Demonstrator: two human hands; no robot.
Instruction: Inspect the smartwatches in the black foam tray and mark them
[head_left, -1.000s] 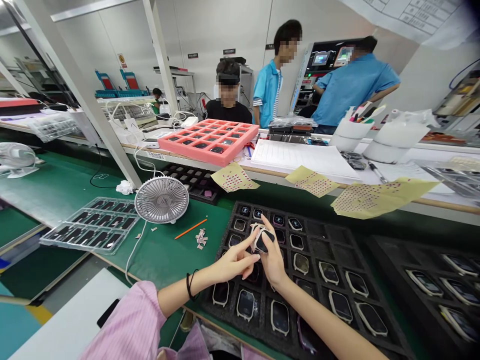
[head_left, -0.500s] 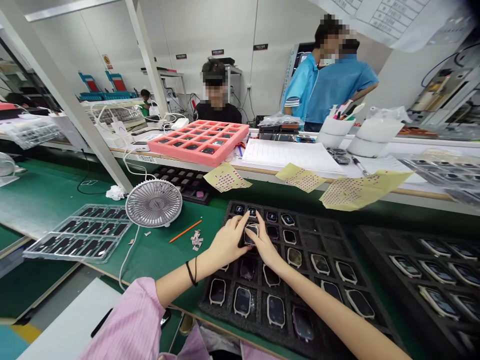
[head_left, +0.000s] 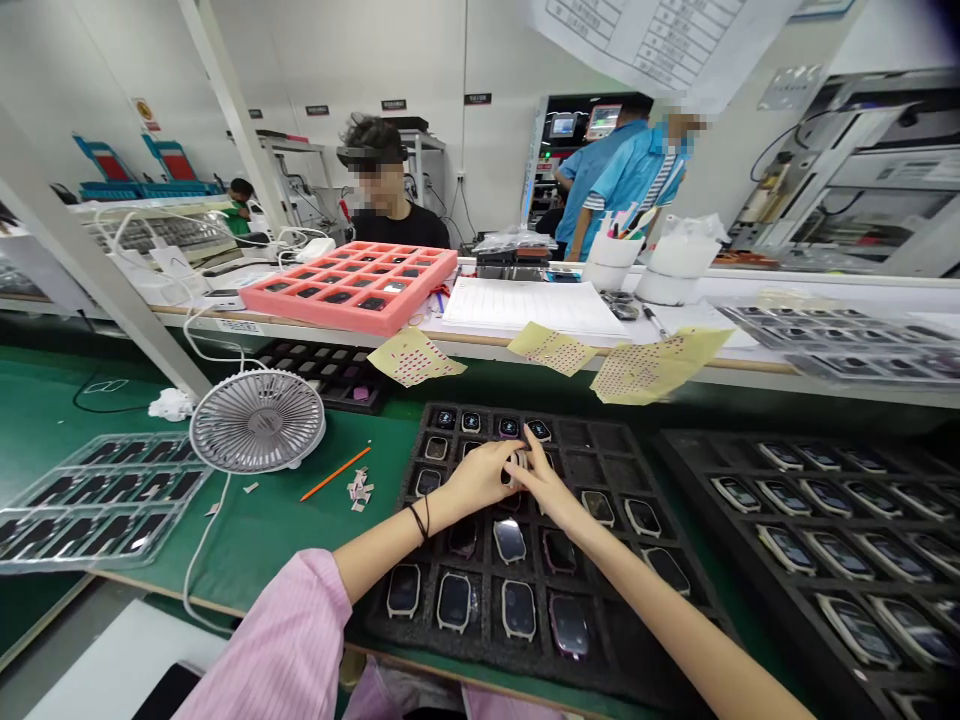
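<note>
A black foam tray (head_left: pixel 487 650) with rows of square watch faces lies on the green bench. Over its upper middle, my left hand (head_left: pixel 484 475) and my right hand (head_left: pixel 546 482) meet, fingers closed around a small watch face (head_left: pixel 513 466) that is mostly covered by them. Along the tray's back row, several watch faces (head_left: pixel 471 422) have lit screens; the ones nearer the front, such as a silver-framed one (head_left: pixel 518 609), are dark.
A second black tray of watches (head_left: pixel 799 590) lies at the right. On the left are a fan (head_left: pixel 259 420), an orange pencil (head_left: pixel 335 473), paper scraps (head_left: pixel 360 490) and a clear tray (head_left: pixel 169 520). A shelf behind holds a pink foam tray (head_left: pixel 367 318); people (head_left: pixel 409 225) are beyond.
The view has turned to the right. Both hands have shifted from the left part of the tray toward its middle, still together around a watch face. The people behind have changed posture.
</note>
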